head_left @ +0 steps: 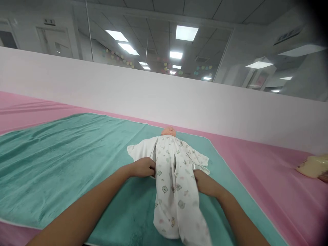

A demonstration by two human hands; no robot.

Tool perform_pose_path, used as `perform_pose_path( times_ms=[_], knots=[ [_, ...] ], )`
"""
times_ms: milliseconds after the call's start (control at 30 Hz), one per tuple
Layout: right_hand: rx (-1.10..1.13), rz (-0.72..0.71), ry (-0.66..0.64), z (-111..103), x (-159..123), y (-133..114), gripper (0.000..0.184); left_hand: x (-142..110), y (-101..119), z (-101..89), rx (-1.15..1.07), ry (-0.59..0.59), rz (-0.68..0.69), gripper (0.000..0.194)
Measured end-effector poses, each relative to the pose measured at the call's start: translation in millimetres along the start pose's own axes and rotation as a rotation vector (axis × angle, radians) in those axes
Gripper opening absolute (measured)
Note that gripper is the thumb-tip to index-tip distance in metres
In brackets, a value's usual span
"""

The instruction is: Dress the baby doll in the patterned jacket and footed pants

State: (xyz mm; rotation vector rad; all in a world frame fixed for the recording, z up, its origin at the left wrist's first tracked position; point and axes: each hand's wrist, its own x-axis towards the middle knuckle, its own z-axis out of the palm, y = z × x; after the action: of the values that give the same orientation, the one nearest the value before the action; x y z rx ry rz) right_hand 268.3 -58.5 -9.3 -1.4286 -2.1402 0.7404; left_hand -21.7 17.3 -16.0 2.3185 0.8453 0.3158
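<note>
A baby doll (168,131) lies on its back on a teal blanket (84,160), head toward the wall. A white baby top (145,149) with spread sleeves surrounds its body. Printed white baby trousers (166,191) lie over the doll's front, legs stretching toward me; whether they join the top is unclear. My left hand (142,167) is closed at the left edge of the trousers, its fingertips partly hidden. Along the right edge, my right hand (205,181) is closed on the cloth, fingers mostly behind it. The doll's limbs are covered.
Pink padding (276,171) extends under and around the blanket. Behind the doll rises a low white wall (143,99) with glass panels above, reflecting ceiling lights. At the far right, a pale yellow object (314,166) rests on the pink surface, cut off by the frame.
</note>
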Motion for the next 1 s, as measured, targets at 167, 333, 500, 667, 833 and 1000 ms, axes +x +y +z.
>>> perform_pose_path(
  times_ms=[167, 333, 500, 667, 833, 1000],
  knots=[
    [0.095, 0.099, -0.059, -11, 0, 7, 0.02, 2, 3, -11.8, -0.298, 0.084, -0.086, 0.022],
    [0.021, 0.274, 0.359, -13, 12, 38, 0.034, 7, -25, -22.2, 0.138, 0.772, -0.362, 0.027],
    [-0.35, 0.397, 0.51, -4, 24, 76, 0.042, 6, -49, -23.4, 0.426, 0.742, -0.638, 0.035],
    [-0.477, 0.412, 0.554, -5, 25, 85, 0.027, 4, -46, -19.8, 0.332, 0.686, -0.632, 0.024],
    [-0.337, 0.42, 0.688, -4, 26, 77, 0.027, 10, -29, -26.8, -0.111, 0.905, -0.479, 0.032],
    [-0.065, 0.394, 0.71, 4, 34, 67, 0.028, 32, 21, -33.1, -0.637, 0.923, -0.114, 0.037]
  ],
)
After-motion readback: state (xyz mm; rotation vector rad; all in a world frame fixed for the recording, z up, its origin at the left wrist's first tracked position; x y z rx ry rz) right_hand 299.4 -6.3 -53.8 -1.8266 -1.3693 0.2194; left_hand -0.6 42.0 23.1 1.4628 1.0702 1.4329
